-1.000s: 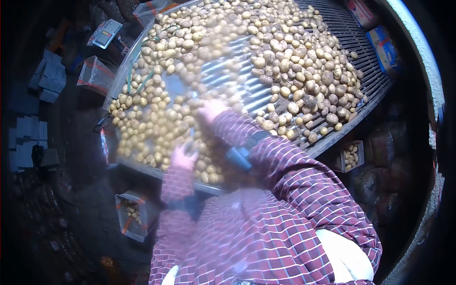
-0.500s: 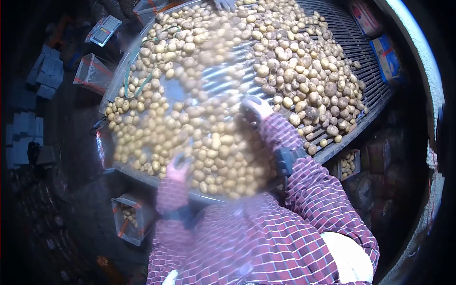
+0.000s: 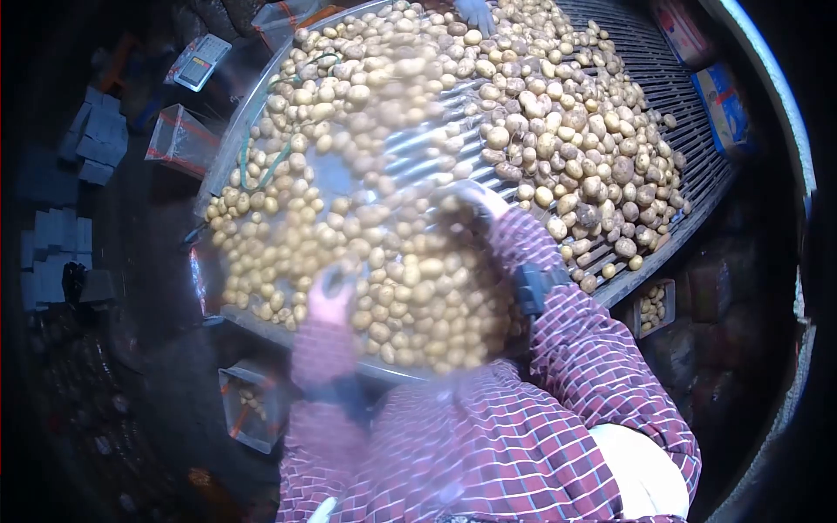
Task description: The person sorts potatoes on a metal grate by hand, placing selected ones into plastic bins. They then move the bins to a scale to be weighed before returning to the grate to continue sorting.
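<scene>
Potatoes [image 3: 405, 275] cover the near part of a metal sorting table [image 3: 331, 174] in front of me. My left hand [image 3: 334, 289], in a grey-fingered glove, is low over the potatoes near the front edge; blur hides its grip. Farther right, my right hand [image 3: 478, 199] reaches over potatoes beside the shiny bars, its gloved fingers stretched leftward and apart. The potatoes under it are blurred. A larger heap of potatoes [image 3: 602, 148], some darker with soil, lies on the dark slatted part [image 3: 689, 152] to the right.
Another person's gloved hand [image 3: 475, 13] is at the table's far edge. A green strap [image 3: 261, 174] lies among the potatoes at left. Crates [image 3: 253, 405] [image 3: 654, 307] with potatoes stand below the table. A scale [image 3: 202, 61] and a clear bin [image 3: 183, 139] are to the left.
The whole view has shifted slightly right and down. My right hand stays by the bars, my left near the front edge. The other person's hand shows farther right and lower.
</scene>
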{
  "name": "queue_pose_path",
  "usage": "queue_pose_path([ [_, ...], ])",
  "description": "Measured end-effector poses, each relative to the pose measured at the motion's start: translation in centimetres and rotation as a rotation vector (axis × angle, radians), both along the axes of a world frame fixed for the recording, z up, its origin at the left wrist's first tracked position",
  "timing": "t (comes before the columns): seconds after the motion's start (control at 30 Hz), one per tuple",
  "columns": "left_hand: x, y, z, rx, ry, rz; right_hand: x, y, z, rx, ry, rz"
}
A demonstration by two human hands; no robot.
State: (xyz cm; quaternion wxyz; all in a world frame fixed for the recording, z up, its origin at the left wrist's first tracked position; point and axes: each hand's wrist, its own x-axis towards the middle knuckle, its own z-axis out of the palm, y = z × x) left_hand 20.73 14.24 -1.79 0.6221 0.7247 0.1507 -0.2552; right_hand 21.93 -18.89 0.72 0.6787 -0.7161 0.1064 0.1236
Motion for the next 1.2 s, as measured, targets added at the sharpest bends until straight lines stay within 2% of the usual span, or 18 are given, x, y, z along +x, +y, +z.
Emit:
queue_pose_path([
  [0.03,1.4,-1.0,1.9,0.045,-0.08,-0.023,-1.0,-0.6,1.2,-0.158,-0.195,0.048],
  [0.13,7.5,-3.3,-0.5,0.096,-0.36,-0.221,-0.1,-4.0,-2.2,-0.374,-0.312,0.023],
  [0.2,11.3,-5.3,-1.1,0.322,-0.518,-0.463,1.8,-1.3,2.3,-0.036,0.162,-0.305],
  [0.27,13.9,-8.2,-1.8,0.562,-0.243,-0.626,4.1,0.3,1.4,-0.468,0.057,-0.141],
  [0.33,15.2,-9.0,-3.0,0.635,-0.209,-0.774,5.8,1.9,-2.6,-1.135,-0.2,0.096],
  [0.43,15.8,-8.8,-3.0,0.613,-0.207,-0.813,7.7,5.5,0.3,-1.203,0.223,0.438],
  [0.53,15.5,-7.1,-4.1,0.196,0.023,-0.619,8.6,7.7,1.2,-1.313,0.286,0.546],
  [0.6,13.9,-6.0,-6.3,-0.201,0.101,-0.29,10.0,7.7,-0.6,-1.33,0.274,0.63],
  [0.67,11.6,-4.6,-6.0,-0.281,-0.212,-0.272,9.5,7.5,-0.8,-1.363,0.249,0.682],
  [0.73,7.4,-1.4,-3.0,-0.278,-0.167,-0.081,9.1,7.9,-1.4,-1.427,0.21,0.73],
  [0.8,2.9,5.6,-8.3,-0.07,-0.418,-0.15,9.2,8.5,-1.8,-1.49,0.17,0.78],
  [0.83,-1.9,8.9,-8.8,0.259,-0.51,-0.192,9.4,9.0,-1.8,-1.515,0.159,0.808],
  [0.9,-7.0,14.1,-10.4,0.059,-0.451,0.148,9.8,9.5,-2.0,-1.549,0.139,0.836],
  [0.93,-8.3,17.0,-11.4,-0.477,-0.323,0.53,9.8,9.2,-2.0,-1.548,0.129,0.824],
  [0.97,-10.1,20.0,-11.0,-0.639,-0.234,0.809,9.9,8.4,-2.2,-1.526,0.121,0.776],
  [1.07,-17.6,28.2,-10.5,-0.519,-0.147,1.307,9.5,4.5,-5.6,-1.318,0.047,0.448],
  [1.17,-21.1,32.0,-10.5,-0.415,-0.112,1.42,10.6,-0.7,-11.4,-0.449,-0.005,0.059],
  [1.2,-20.4,31.7,-10.1,-0.468,-0.112,1.386,9.2,1.0,-8.7,-0.065,0.08,-0.058],
])
